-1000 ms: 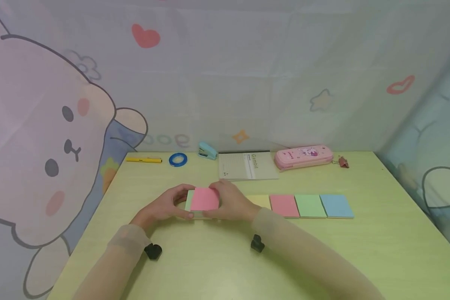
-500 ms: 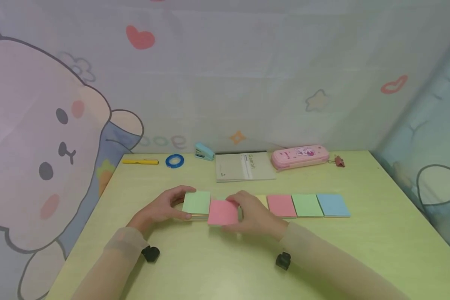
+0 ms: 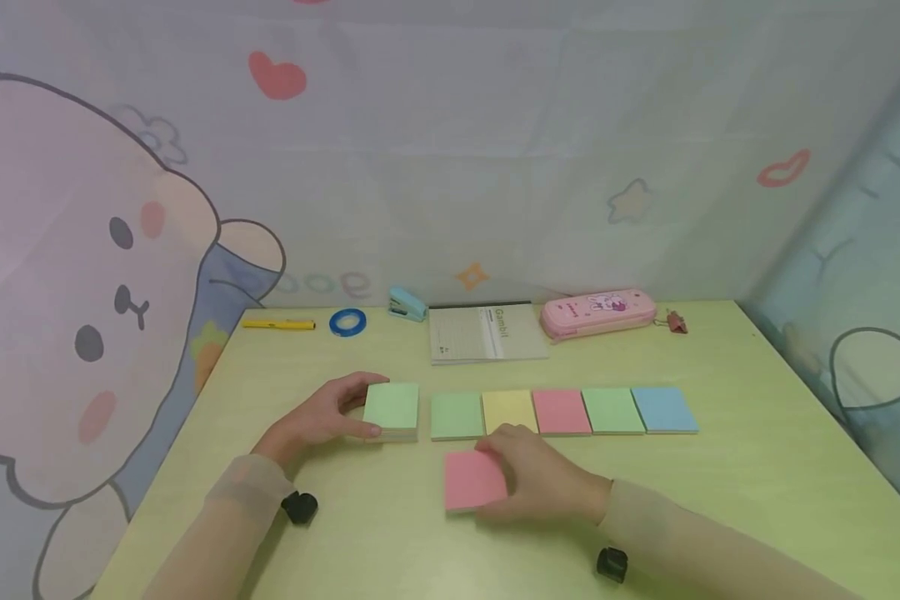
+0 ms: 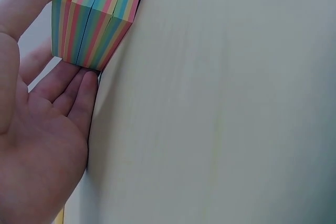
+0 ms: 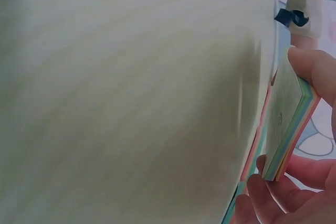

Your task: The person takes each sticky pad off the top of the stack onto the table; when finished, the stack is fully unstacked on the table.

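Observation:
My left hand (image 3: 324,417) holds a stack of sticky note pads (image 3: 392,406), green on top, between thumb and fingers. Striped edges of the stacked pads (image 4: 86,19) face the left wrist camera. In front of the row, my right hand (image 3: 543,479) pinches a pink-topped sticky note pad (image 3: 475,481) by its right side. From the right wrist, this pad (image 5: 283,114) appears tilted, its pale underside showing above the table. The row beyond runs from a green pad (image 3: 456,417) through yellow (image 3: 507,408), pink (image 3: 562,412) and green (image 3: 612,411) to blue (image 3: 665,410).
Along the table's back edge lie a yellow pen (image 3: 278,324), a roll of blue tape (image 3: 347,322), a light blue stapler (image 3: 407,304), a notebook (image 3: 465,333), a pink pencil case (image 3: 598,314) and a red binder clip (image 3: 677,322). A printed cloth (image 3: 435,150) hangs behind.
My right hand has lifted the pink pad off the left stack and carried it right and toward me, uncovering the green top and the row's left end. The left hand stays at the stack.

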A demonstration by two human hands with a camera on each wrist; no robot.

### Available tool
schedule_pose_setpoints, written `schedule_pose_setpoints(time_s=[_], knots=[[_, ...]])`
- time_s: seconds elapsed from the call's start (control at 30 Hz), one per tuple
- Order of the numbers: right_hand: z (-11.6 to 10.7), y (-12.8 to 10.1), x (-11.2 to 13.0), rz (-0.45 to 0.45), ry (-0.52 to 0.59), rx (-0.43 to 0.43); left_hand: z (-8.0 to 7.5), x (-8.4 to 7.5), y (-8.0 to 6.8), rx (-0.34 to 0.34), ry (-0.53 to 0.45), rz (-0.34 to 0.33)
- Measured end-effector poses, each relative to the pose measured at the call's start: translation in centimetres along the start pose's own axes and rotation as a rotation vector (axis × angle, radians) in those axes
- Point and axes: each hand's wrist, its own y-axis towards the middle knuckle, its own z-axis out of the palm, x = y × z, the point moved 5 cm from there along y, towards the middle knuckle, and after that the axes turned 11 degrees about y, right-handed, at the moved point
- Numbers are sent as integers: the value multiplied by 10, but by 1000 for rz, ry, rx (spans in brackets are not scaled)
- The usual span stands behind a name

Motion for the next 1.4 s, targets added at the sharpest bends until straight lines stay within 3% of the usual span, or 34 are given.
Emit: schedule_pose_setpoints(time_s=[0.47,0.8,1.4], knots=[[6,-9,-10,-6,-114,10,-2,-2,0,-9,26,-21],[-5,-24,-19,23,-66,9,-2,0,-3,-18,39,-22],[2,-2,-12,49,1,-10,1,-2,-2,-20,9,-19]])
